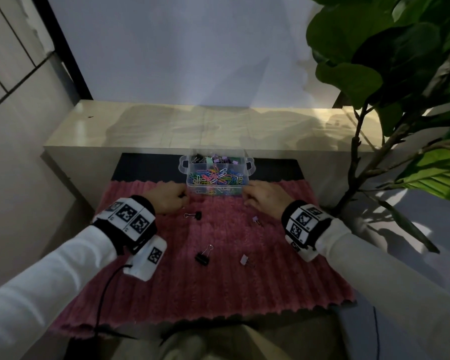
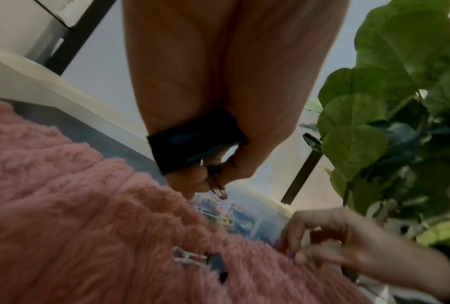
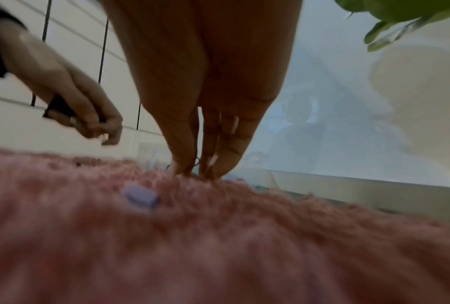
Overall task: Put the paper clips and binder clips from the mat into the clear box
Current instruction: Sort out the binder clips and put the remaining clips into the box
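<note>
Box: we see one clear box (image 1: 217,175) at the far edge of the mat (image 1: 200,281), between our two hands; its near compartment holds a heap of coloured paper clips (image 1: 216,176), too many and too tangled to count, and its far compartment holds binder clips (image 1: 213,159) in black, purple and green, only partly seen.
Binder clips on the mat: we count four loose ones: a black clip (image 1: 196,215) just beside our left hand, a second black clip (image 1: 203,257) nearer us, a purple clip (image 1: 256,220) beside our right wrist, and a pale purple clip (image 1: 244,259) nearer us.
Left hand: our left hand (image 1: 168,197) is curled, pinching a black binder clip (image 2: 192,144) with its wire handles (image 2: 217,190) hanging down, just left of the box.
Right hand: our right hand (image 1: 264,197) points its fingers (image 3: 218,144) down, close together, tips touching the mat pile just beside the box's right corner; something small and purple shows at the fingertips in the left wrist view, but we cannot tell what it is or whether it is held.
Hard to make out: both wrist views are blurred; loose paper clips on the mat cannot be made out in the pile.
Plant: one leafy plant (image 1: 390,61) stands at right, cut off by the frame.
</note>
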